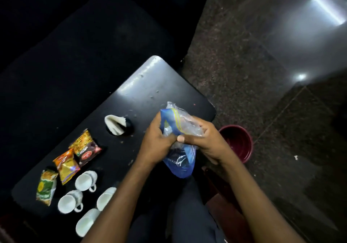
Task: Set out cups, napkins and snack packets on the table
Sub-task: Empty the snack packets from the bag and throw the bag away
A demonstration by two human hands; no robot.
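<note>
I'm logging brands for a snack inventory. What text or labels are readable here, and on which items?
None reads clearly.
Blue plastic bag: faint white print, too blurred.
Three snack packets: logos and lettering too small and blurred.
Cups: plain, no text.

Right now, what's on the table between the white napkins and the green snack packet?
In the head view, two snack packets lie between them: a red and yellow one nearest the napkins, then an orange one beside the green packet.
</note>
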